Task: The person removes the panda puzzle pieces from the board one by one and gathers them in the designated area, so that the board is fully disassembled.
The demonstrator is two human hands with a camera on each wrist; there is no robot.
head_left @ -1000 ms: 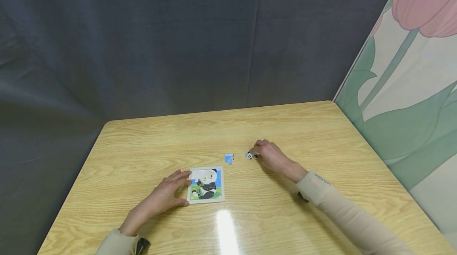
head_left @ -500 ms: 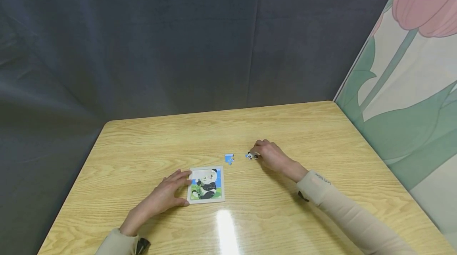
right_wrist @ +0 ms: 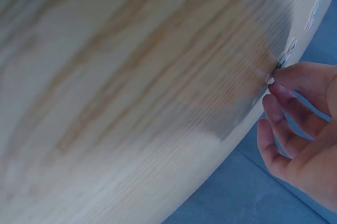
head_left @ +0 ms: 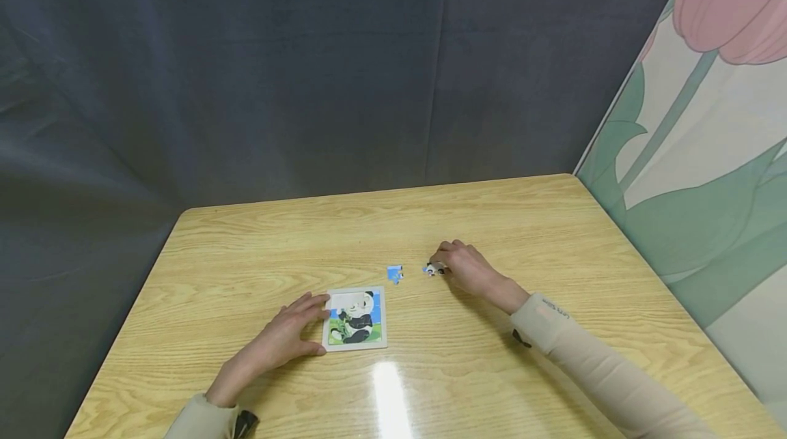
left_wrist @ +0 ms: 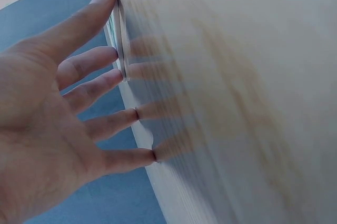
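Pinching panda-face piece (head_left: pixel 432 269) between thumb and forefinger of right grip (head_left: pixel 470 270), just right of centre in the head frame, below mid-height. Cannot tell whether lying flat on surface (head_left: pixel 277 241) or slightly lifted. In right wrist view, visible nearly edge-on at the fingertips, right side of frame. Touching left rim of puzzle tray (head_left: pixel 384 316) with spread fingers of left grip (head_left: pixel 285 335), lower middle of head frame, left of centre; also with thumb by the tray's lower left corner. Not clasping anything on that side. Lying flat, filled with panda picture (head_left: pixel 359 321) in black, white, blue and green, except for pale bare patch at upper left. See blue piece (head_left: pixel 394 273) near frame centre, just off the tray's upper right corner, between tray and panda-face piece, apart from both. Further out, see beige sleeves (head_left: pixel 584 357) at lower left and lower right, bright glare at bottom centre, dark curtain (head_left: pixel 307 70) across the top, tulip-patterned panel (head_left: pixel 725 118) along right edge.
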